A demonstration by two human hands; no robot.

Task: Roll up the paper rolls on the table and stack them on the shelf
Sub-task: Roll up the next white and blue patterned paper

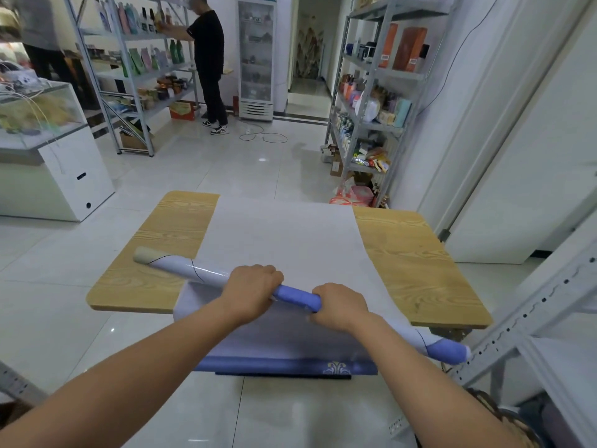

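Gripping paper roll [298, 298] both-handed; long axis far-left to near-right.

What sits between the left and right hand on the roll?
Only a short bare stretch of the paper roll, its blue part, between the left hand and right hand; both hold it. Seen in the head view.
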